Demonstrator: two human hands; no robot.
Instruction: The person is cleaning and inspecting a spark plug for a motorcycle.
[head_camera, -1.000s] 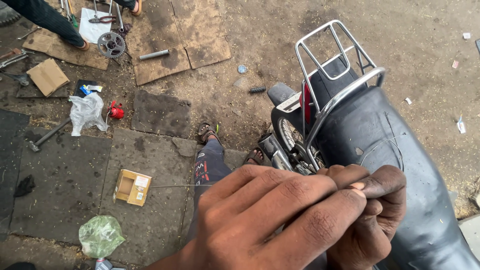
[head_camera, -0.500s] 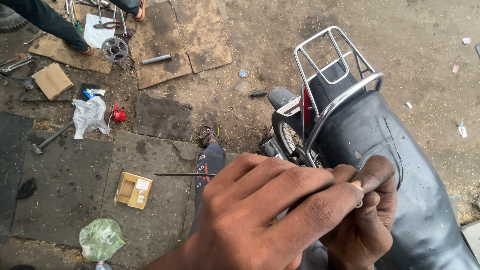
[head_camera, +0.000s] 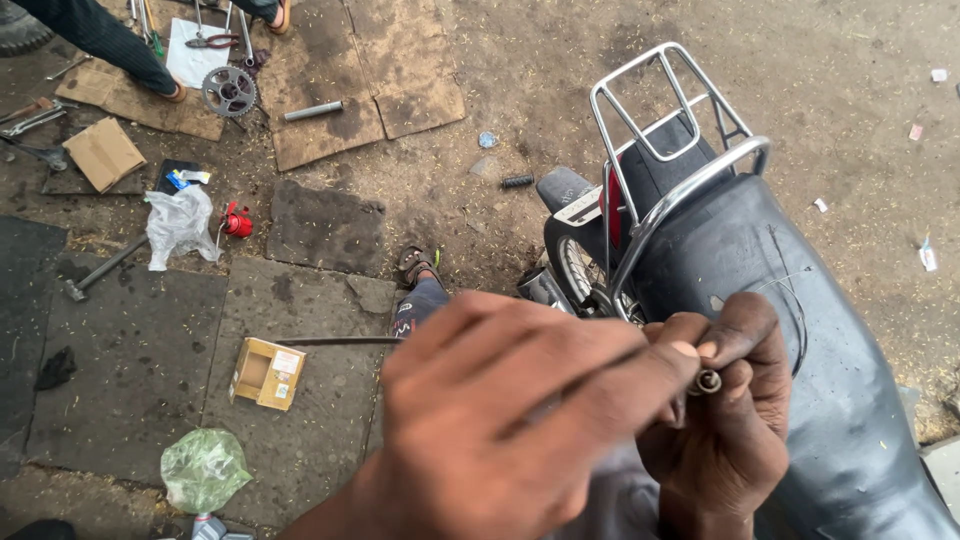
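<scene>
My left hand (head_camera: 500, 420) fills the lower middle of the head view, its fingers closed and reaching right to meet my right hand (head_camera: 735, 410). Between my right thumb and fingers sits a small round metal fitting (head_camera: 708, 382), and both hands pinch around it. A thin wire cable (head_camera: 795, 300) loops from the hands across the black motorcycle seat (head_camera: 800, 270). A dark thin cable (head_camera: 330, 341) runs left from behind my left hand, over the ground. My sandalled foot (head_camera: 415, 265) shows beyond the hands.
The motorcycle's chrome rear rack (head_camera: 660, 110) and rear wheel (head_camera: 575, 270) lie beyond the seat. On the ground to the left are a small open cardboard box (head_camera: 267, 373), a green plastic bag (head_camera: 205, 468), a hammer (head_camera: 100, 270), a sprocket (head_camera: 229, 91) and another person's legs (head_camera: 100, 40).
My hands have shifted slightly right and lower over the seat. My right fingers have parted enough to show the small metal fitting, which was hidden before.
</scene>
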